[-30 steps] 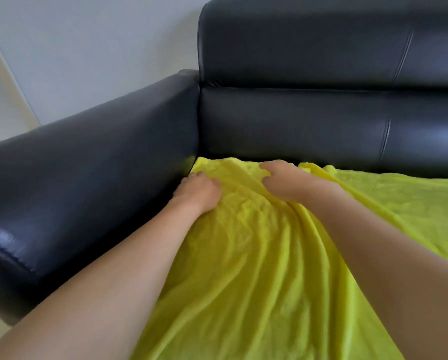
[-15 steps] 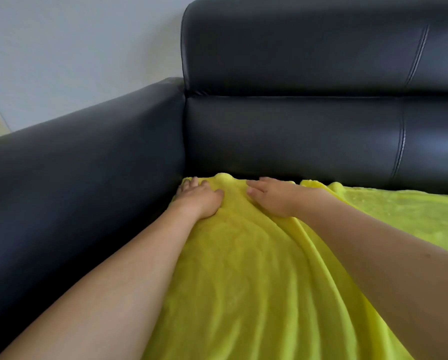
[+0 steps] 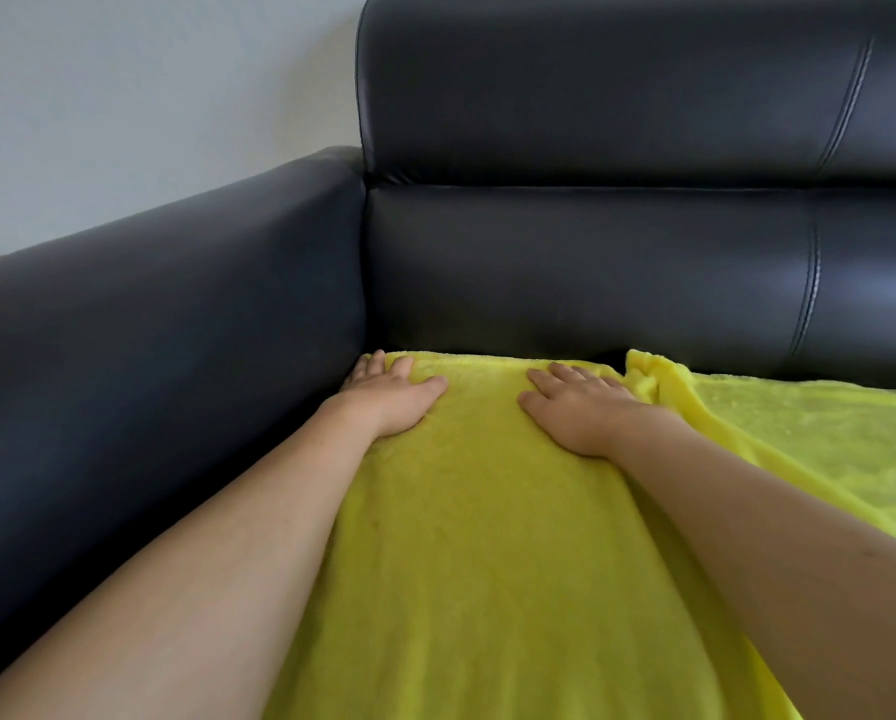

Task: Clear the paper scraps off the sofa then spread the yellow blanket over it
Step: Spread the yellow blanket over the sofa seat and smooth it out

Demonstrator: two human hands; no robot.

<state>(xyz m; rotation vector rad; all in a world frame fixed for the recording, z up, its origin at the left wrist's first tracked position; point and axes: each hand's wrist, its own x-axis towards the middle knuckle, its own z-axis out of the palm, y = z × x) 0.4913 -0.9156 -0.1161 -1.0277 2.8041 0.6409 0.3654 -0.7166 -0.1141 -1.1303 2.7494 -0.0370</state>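
Head view: only camera
Left hand (image 3: pixel 391 400): flat, fingers spread, pressing yellow blanket (image 3: pixel 487 537) at armrest corner
Right hand (image 3: pixel 581 413): flat, pressing blanket near backrest
Sofa (image 3: pixel 617 262): seat covered; no paper scraps visible
Left to do: smooth fold beside right hand

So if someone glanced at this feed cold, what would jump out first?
The yellow blanket filling the lower middle, vivid against the black sofa. Next, the left hand and right hand pressed flat on its far edge, where the seat meets the backrest. To the right hand's right, a fold stands bunched up.
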